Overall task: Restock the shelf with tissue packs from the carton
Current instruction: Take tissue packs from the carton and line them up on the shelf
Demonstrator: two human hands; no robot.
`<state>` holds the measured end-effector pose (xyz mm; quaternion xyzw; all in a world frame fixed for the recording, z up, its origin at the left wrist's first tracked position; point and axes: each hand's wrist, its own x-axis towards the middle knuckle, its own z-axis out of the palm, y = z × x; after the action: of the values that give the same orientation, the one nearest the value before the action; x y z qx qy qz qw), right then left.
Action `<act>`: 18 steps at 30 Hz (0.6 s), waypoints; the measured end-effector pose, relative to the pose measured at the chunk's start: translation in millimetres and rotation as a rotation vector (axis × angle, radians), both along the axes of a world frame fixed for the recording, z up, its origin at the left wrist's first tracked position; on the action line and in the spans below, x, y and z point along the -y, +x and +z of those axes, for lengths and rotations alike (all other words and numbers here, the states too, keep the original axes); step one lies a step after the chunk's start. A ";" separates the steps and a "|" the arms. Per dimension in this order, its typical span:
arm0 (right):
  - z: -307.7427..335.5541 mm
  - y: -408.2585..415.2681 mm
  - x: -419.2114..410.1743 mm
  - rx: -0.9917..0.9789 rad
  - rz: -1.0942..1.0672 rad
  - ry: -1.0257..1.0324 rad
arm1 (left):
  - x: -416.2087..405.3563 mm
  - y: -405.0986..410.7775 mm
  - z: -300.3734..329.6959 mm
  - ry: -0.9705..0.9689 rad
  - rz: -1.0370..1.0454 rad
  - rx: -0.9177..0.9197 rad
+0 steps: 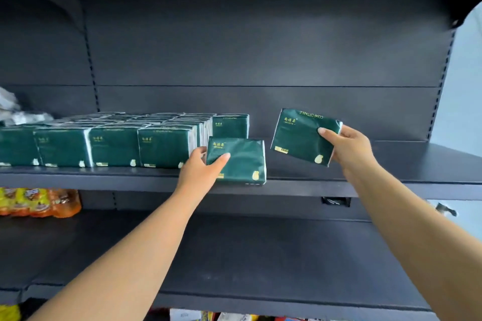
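Dark green packs fill the head view: my left hand [202, 168] grips one tissue pack [238, 160] at the shelf [391, 164] front edge, beside the stocked rows [114, 142], while my right hand [347, 147] holds a second pack [303, 135] tilted above bare shelf. I'd slide the left pack flush against the end row, label forward, before setting down the right; the carton is out of sight.

A dark shelf [365, 164] crosses the middle of the frame. Rows of green tissue packs [104, 143] stand on its left half, with one more pack [242, 161] upright at the front edge, centre frame. A crumpled plastic wrapper [15, 112] lies at far left.
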<state>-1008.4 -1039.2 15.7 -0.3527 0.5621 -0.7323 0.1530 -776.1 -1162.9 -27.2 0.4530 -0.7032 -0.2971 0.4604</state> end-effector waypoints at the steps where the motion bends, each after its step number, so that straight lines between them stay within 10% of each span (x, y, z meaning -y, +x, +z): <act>1: 1.6 -5.2 13.0 0.006 -0.011 0.007 | 7.1 -6.4 -0.6 0.008 0.001 0.050; 18: -6.7 -37.3 224.1 -0.208 0.120 0.336 | 42.2 -40.4 8.0 0.044 0.193 0.464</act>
<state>-1045.7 -1263.3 9.0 -0.4289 0.6672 -0.5772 0.1943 -816.5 -1205.1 -19.2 0.5839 -0.7371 -0.1551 0.3029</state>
